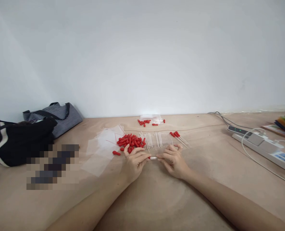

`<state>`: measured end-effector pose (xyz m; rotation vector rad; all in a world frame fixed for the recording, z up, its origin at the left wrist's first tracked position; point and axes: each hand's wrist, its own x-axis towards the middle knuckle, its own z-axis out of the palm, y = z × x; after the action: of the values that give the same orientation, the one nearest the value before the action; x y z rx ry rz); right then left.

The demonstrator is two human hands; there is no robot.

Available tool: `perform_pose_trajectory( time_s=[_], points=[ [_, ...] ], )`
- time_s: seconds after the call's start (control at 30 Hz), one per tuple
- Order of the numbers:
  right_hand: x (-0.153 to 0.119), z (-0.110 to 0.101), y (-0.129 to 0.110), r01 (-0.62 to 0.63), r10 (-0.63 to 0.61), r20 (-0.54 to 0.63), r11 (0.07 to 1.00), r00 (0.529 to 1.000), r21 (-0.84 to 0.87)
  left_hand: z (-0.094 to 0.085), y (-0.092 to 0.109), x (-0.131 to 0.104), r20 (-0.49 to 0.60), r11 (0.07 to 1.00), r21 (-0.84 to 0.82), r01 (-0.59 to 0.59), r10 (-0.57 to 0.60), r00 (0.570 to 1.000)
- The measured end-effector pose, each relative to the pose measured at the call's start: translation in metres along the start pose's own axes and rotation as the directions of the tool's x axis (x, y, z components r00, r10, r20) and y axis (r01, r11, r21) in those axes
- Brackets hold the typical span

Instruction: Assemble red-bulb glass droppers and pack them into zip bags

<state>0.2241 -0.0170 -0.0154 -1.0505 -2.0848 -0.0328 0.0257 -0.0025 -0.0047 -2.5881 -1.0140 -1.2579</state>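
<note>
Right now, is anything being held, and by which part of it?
The right hand pinches a clear tube by its right part, and the left hand a red bulb at the tube's left end. Fingers hide the rest.

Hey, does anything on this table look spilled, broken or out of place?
Nothing looks clearly spilled or broken. One red cap lies apart from the heap, on its left, and the thin white sheets overlap crookedly. A pixelated patch hides whatever is beside the black bag.

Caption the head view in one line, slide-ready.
Two hands, left and right, hold a clear tube level, beside a pile of red rubber-like bulbs on a wooden table.
</note>
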Motion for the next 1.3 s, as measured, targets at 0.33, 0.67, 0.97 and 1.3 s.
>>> perform_pose_trajectory(
  time_s=[0.33, 0.67, 0.97, 1.3],
  points=[
    [-0.002, 0.000, -0.003, 0.061, -0.061, 0.001, 0.998, 0.998, -0.020, 0.000, 0.003, -0.002, -0.075, 0.996, 0.040, -0.084, 0.087, 0.993],
    [0.000, 0.000, -0.006, 0.099, -0.096, 0.034, 0.991, 0.995, -0.095, 0.005, 0.003, -0.004, -0.073, 0.991, 0.062, -0.122, 0.127, 0.989],
    [0.004, 0.003, -0.010, 0.038, -0.028, 0.135, 0.997, 0.990, -0.071, 0.005, 0.003, -0.004, -0.030, 0.988, 0.080, -0.132, 0.135, 0.990],
    [0.009, 0.003, -0.013, -0.060, 0.067, 0.233, 0.998, 0.970, -0.037, 0.005, 0.002, -0.005, 0.016, 0.990, 0.068, -0.124, 0.123, 0.992]
  ],
)
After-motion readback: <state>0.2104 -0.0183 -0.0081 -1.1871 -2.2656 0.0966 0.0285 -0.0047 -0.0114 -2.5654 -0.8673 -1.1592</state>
